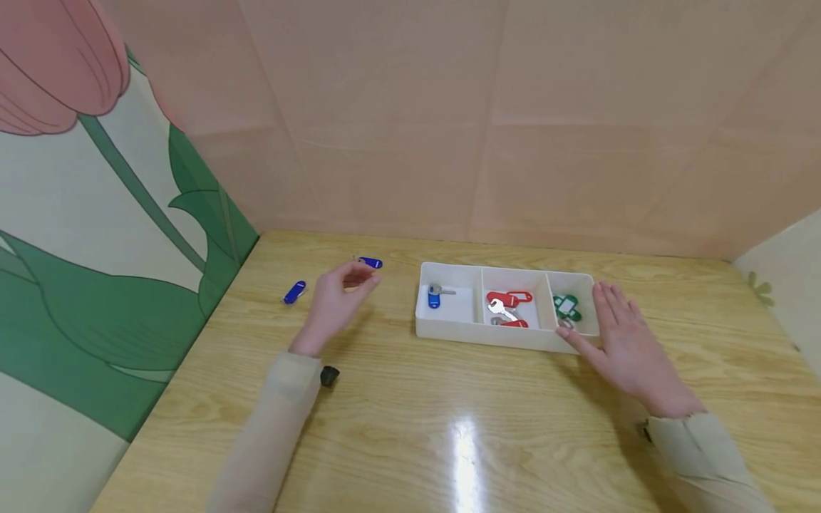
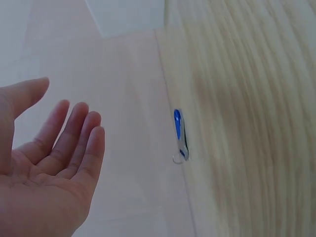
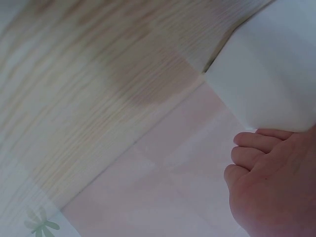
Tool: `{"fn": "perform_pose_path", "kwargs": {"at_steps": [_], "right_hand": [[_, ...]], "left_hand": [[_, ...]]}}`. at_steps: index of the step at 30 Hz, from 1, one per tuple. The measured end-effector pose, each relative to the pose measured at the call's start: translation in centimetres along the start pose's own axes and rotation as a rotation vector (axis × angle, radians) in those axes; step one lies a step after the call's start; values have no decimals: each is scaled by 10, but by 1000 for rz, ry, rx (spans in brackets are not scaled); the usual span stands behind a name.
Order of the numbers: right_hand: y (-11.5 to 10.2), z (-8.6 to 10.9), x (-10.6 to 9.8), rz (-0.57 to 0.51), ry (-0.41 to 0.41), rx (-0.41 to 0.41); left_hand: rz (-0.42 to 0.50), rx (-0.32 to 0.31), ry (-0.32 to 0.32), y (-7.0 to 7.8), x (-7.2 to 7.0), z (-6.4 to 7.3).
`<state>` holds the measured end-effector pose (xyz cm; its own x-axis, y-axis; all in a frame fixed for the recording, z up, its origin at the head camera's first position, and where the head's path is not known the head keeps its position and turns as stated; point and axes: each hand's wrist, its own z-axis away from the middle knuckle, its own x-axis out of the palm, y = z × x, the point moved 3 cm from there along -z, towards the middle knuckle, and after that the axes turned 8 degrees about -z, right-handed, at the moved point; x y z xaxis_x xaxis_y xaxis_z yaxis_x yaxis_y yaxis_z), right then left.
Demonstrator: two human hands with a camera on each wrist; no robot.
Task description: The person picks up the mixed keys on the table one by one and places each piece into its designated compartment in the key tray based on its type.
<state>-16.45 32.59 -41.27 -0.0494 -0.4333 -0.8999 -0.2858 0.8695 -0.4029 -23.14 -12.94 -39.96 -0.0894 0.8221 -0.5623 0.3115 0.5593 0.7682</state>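
Observation:
A white three-compartment tray (image 1: 487, 343) stands on the table. Its left compartment holds a blue key tag (image 1: 434, 300) with a key, the middle one red key tags (image 1: 502, 298) with keys, the right one green key tags (image 1: 567, 308). My right hand (image 1: 628, 349) rests against the tray's right end, fingers straight along the side and thumb at the front rim. Left of the tray, my left hand (image 1: 336, 303) hovers with nothing in its loosely bent fingers. Just beyond its fingertips lies a blue key tag (image 1: 371, 263); another blue key tag (image 1: 295, 292) lies to its left.
The wooden table (image 1: 385, 442) meets a pinkish backdrop (image 1: 385, 164) behind the tray. A wall panel with a tulip picture (image 1: 128, 171) borders the left side, and a pale panel (image 1: 795, 263) the right.

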Motion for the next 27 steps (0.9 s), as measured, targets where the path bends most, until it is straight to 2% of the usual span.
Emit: {"fn": "perform_pose_path", "kwargs": {"at_steps": [13, 22, 27], "right_hand": [[2, 0, 1, 7, -9, 1], [1, 0, 1, 12, -16, 2], [1, 0, 1, 11, -23, 10]], "left_hand": [[-64, -26, -4, -10, -17, 7], [-96, -69, 8, -20, -21, 11], [-112, -61, 23, -24, -25, 14]]}}
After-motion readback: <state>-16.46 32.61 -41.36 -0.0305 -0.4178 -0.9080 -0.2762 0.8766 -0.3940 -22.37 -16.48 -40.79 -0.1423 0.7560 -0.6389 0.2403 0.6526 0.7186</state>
